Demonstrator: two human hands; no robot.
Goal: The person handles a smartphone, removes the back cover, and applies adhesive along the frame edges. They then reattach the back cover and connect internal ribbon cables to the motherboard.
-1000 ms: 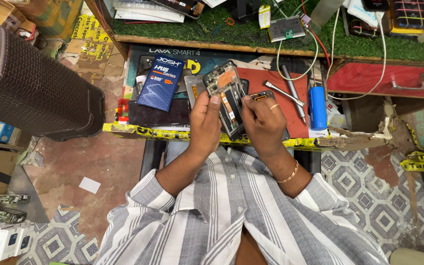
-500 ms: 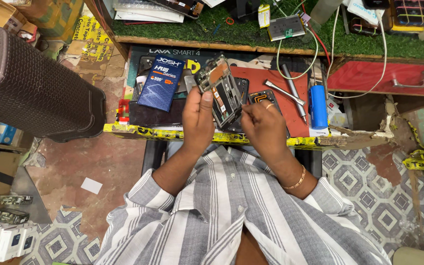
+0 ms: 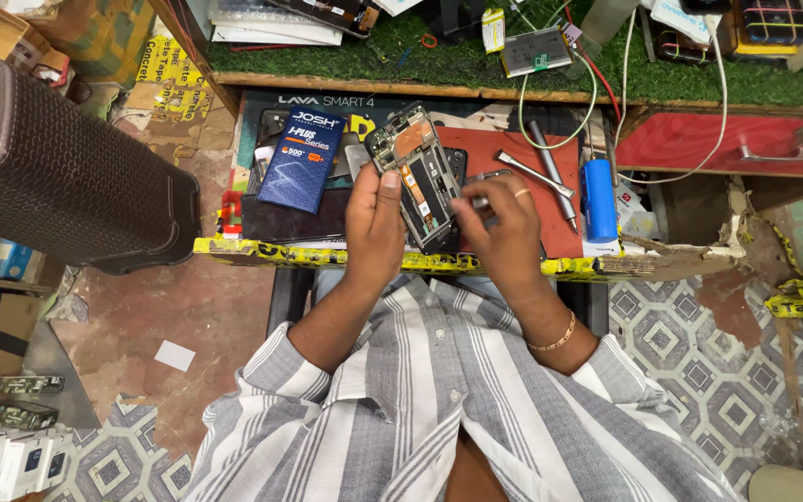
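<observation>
Basket: large dark woven basket [image 3: 58,177] on the floor, well left of the work, not involved
Bench: green turf-topped bench [image 3: 439,65] across the top, with a loose flat battery [image 3: 533,51] and white cables on it
Tray: pull-out work tray [image 3: 262,218] with a yellow-taped front edge, red mat [image 3: 504,149] under the work
Box: blue carton [image 3: 301,158] lying tilted at tray left, near the left hand but apart from it
Phone: opened phone body [image 3: 415,172], back off, boards and orange flex showing; held tilted above the tray centre, between both hands
Left hand: left hand [image 3: 374,223] clamps the phone's left edge, thumb lying on the frame, fingers wrapped behind
Right hand: right hand [image 3: 504,228] pinches a small metal tool [image 3: 478,200], probably tweezers, tip at the phone's right edge; too small to tell exactly what it touches
Cylinder: blue cylinder [image 3: 598,200] at tray right, beside metal drivers [image 3: 541,172]
Doing it well (judgement): brace the right wrist against the tray, keep the phone steady in the left grip, work the tip gently so the flex is not torn, keep small parts over the mat
</observation>
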